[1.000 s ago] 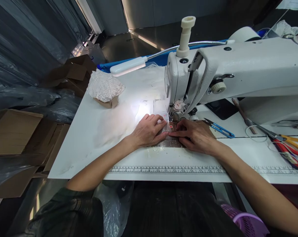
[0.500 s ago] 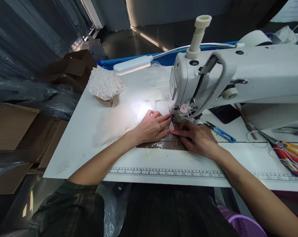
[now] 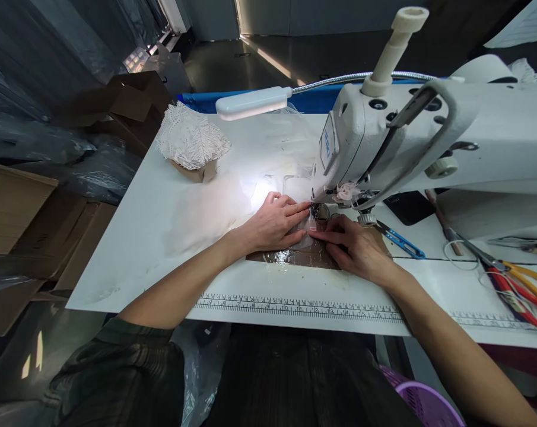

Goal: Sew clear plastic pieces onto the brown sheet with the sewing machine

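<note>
My left hand [image 3: 275, 225] lies flat on a small pale piece of fabric [image 3: 307, 237] just left of the needle of the white sewing machine [image 3: 410, 136], fingers stretched toward the presser foot. My right hand [image 3: 355, 246] presses the same piece from the right, fingertips together on it, over a shiny brown patch [image 3: 295, 256] on the table. The fabric under the foot is mostly hidden by my fingers. A gooseneck lamp [image 3: 253, 102] lights the spot.
A heap of white lace [image 3: 190, 139] on a cardboard box sits at the back left of the white table [image 3: 161, 237]. Blue thread snips [image 3: 402, 240] and red and yellow-handled scissors [image 3: 524, 284] lie to the right. Cardboard boxes [image 3: 23, 207] stand left; a purple basket [image 3: 423, 403] below.
The camera has leaned right and closer. Both hands have edged forward with the fabric toward the needle, staying pressed on it.
</note>
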`<state>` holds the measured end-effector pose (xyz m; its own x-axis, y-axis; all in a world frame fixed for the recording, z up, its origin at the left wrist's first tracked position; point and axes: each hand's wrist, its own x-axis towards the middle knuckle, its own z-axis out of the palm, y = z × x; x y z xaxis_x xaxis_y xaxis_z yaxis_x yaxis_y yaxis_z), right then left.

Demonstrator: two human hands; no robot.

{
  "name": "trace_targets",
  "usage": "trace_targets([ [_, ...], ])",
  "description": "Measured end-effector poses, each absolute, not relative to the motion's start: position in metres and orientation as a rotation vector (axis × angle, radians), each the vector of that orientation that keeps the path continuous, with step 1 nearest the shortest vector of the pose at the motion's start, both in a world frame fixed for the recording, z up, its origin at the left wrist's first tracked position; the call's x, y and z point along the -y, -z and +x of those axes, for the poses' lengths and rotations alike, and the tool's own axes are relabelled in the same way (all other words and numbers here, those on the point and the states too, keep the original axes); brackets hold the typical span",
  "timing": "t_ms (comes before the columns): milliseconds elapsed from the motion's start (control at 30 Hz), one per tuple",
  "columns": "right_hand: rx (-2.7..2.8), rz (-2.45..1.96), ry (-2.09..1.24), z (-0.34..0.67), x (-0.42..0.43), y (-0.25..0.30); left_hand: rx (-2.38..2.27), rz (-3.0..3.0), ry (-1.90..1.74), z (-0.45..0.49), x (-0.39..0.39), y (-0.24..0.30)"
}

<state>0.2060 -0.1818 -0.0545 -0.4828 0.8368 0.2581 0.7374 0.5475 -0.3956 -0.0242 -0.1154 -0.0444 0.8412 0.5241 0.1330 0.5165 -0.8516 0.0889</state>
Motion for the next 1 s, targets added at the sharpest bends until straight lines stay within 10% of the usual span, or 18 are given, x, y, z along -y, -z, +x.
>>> trace_targets([
  [1000,2.349,-1.258,-0.433,0.2078,0.182,0.0603,-0.888,3.04,-0.538,-0.0271,0.1214,0.0461],
])
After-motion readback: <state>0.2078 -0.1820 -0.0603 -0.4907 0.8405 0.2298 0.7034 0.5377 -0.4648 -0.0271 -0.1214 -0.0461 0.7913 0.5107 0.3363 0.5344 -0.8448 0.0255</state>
